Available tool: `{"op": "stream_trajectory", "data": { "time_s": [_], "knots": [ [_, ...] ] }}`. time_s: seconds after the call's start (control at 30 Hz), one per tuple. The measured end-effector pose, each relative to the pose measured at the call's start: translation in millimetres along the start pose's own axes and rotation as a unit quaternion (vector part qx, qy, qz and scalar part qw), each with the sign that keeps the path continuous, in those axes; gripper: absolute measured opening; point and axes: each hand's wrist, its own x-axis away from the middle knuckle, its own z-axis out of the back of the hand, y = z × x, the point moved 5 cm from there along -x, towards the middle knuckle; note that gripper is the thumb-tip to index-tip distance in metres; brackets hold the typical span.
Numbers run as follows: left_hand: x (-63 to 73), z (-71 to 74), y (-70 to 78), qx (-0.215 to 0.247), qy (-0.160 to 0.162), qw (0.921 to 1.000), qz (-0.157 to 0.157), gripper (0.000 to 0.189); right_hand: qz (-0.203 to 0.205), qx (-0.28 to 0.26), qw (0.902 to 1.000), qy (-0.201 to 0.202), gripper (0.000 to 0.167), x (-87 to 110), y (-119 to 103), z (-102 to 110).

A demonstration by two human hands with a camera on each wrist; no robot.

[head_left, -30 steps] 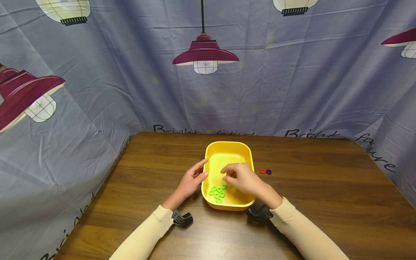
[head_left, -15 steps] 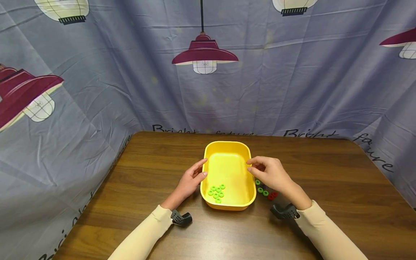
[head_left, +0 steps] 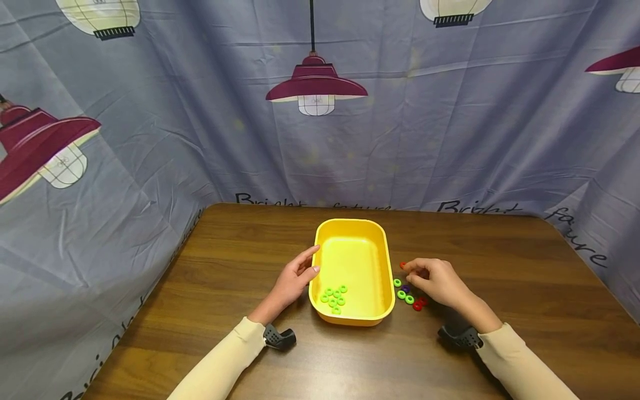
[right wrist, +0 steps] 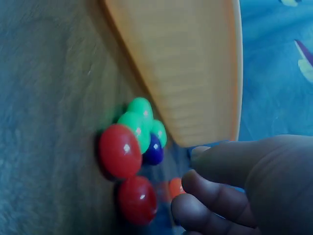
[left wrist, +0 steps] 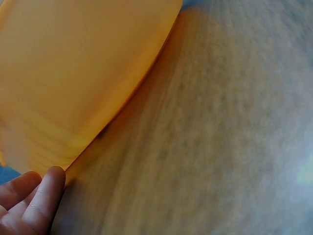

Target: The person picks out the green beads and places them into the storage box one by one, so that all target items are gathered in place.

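Bin [head_left: 352, 261], yellow, stands on the wooden surface [head_left: 250, 233], with green rings [head_left: 337, 293] gathered inside at its near left corner. Left hand [head_left: 294, 278]: grip apart, thumb and fingers at the bin's left rim. Right hand [head_left: 442, 282]: grip apart, thumb and index finger separated, positioned right of the bin. An orange ring [head_left: 402, 265] lies by the index fingertip; contact cannot be confirmed. Red rings [head_left: 417, 306] and a purple ring [head_left: 405, 289] lie near the bin's right wall.
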Motion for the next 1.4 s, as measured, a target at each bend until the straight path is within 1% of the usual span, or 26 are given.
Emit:
{"op": "stream_trajectory", "data": {
  "time_s": [0.07, 0.1, 0.23, 0.33, 0.43, 0.63, 0.8, 1.07, 1.23, 1.4],
  "knots": [
    [0.2, -0.2, -0.1, 0.002, 0.000, 1.0000, 0.004, 0.055, -0.006, 0.005, 0.9999, -0.008, 0.015, 0.4, 4.8, -3.0],
    [0.3, -0.3, 0.1, 0.002, -0.001, 1.0000, 0.002, 0.055, -0.007, 0.006, 0.9999, -0.012, 0.016, 0.4, 6.4, -4.4],
    [-0.2, -0.5, 0.5, 0.002, -0.002, 1.0000, 0.009, 0.055, -0.008, 0.004, 0.9997, -0.025, 0.016, -0.4, 9.5, -10.0],
    [-0.6, -0.3, 0.8, 0.000, -0.001, 0.9999, 0.012, 0.055, -0.007, 0.002, 0.9997, -0.023, 0.016, -1.0, 10.0, -12.4],
    [-1.2, -0.1, 0.4, 0.000, 0.002, 1.0000, 0.009, 0.055, -0.005, 0.002, 0.9998, -0.020, 0.016, -1.3, 9.9, -13.8],
    [-1.4, 0.2, -0.9, 0.000, 0.006, 0.9999, 0.010, 0.055, 0.011, 0.010, 0.9997, -0.022, 0.018, -1.7, 8.9, -17.3],
    [-1.9, 0.5, -1.9, 0.002, 0.003, 1.0000, 0.002, 0.055, 0.026, 0.012, 0.9994, -0.020, 0.021, -3.0, 7.9, -19.1],
    [-2.3, 0.1, 0.8, 0.004, -0.004, 1.0000, 0.003, 0.056, 0.060, 0.017, 0.9975, -0.034, 0.024, -5.0, 2.4, -19.6],
    [-2.2, 0.5, 1.1, 0.000, 0.000, 1.0000, 0.003, 0.055, 0.084, 0.012, 0.9958, -0.035, 0.024, -3.4, 0.3, -19.5],
    [-1.8, 0.7, -0.8, -0.009, 0.006, 0.9999, 0.007, 0.054, 0.075, 0.015, 0.9965, -0.035, 0.020, -3.1, 1.7, -20.3]
  ]
}}
